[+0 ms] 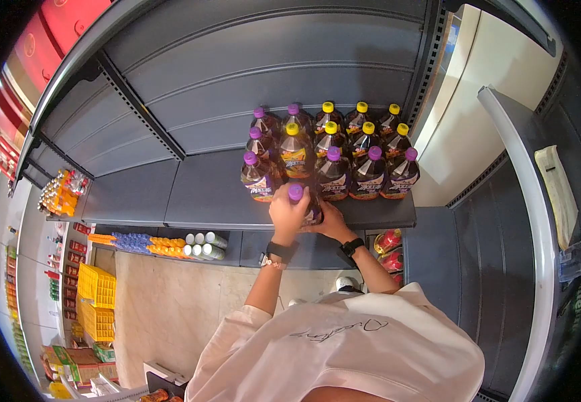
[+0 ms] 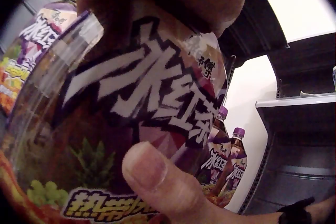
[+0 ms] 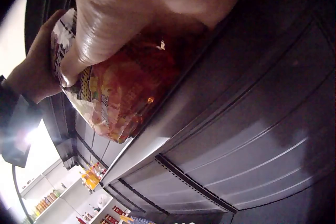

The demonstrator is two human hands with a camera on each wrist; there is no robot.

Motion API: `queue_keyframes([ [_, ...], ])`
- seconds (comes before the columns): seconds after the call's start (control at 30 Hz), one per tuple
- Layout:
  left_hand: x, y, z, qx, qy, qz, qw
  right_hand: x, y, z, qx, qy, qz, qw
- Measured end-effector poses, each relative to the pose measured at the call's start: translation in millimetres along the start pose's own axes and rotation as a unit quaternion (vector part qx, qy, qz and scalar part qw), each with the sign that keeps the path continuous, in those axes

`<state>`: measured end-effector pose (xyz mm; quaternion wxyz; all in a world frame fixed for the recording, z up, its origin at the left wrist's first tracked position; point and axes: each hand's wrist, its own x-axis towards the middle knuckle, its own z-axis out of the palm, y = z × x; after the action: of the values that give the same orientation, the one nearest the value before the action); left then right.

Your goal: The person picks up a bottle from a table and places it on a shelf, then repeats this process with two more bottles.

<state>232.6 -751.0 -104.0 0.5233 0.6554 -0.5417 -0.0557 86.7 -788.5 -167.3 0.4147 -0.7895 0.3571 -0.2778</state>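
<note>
Both hands hold a large drink bottle with a purple cap (image 1: 295,193) at the shelf's front edge. My left hand (image 1: 286,213) grips its upper part from the left. Lower on the other side, my right hand (image 1: 332,222) wraps round the body, its thumb (image 2: 147,169) across the label in the left wrist view. The bottle's label (image 2: 131,87) shows large white characters on purple; its reddish lower end (image 3: 118,103) shows at the shelf edge in the right wrist view. Just behind stand several similar bottles, among them a yellow-capped one (image 1: 293,157) and a purple-capped one (image 1: 333,177).
The grey shelf (image 1: 223,191) carries the bottle rows at its right end. On the lower shelf are white-lidded cans (image 1: 203,248) and orange and blue goods (image 1: 143,244). Yellow crates (image 1: 96,295) stand on the floor at left. A white column (image 1: 485,87) rises at right.
</note>
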Motion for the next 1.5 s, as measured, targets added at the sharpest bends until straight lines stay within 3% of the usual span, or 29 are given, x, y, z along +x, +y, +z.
queue_keyframes([
  [1.5, 0.0, 1.7, -0.9, -0.011, 0.008, 0.008, 1.0, -1.4, 5.3, 2.4, -0.004, 0.016, -0.011, 1.0],
])
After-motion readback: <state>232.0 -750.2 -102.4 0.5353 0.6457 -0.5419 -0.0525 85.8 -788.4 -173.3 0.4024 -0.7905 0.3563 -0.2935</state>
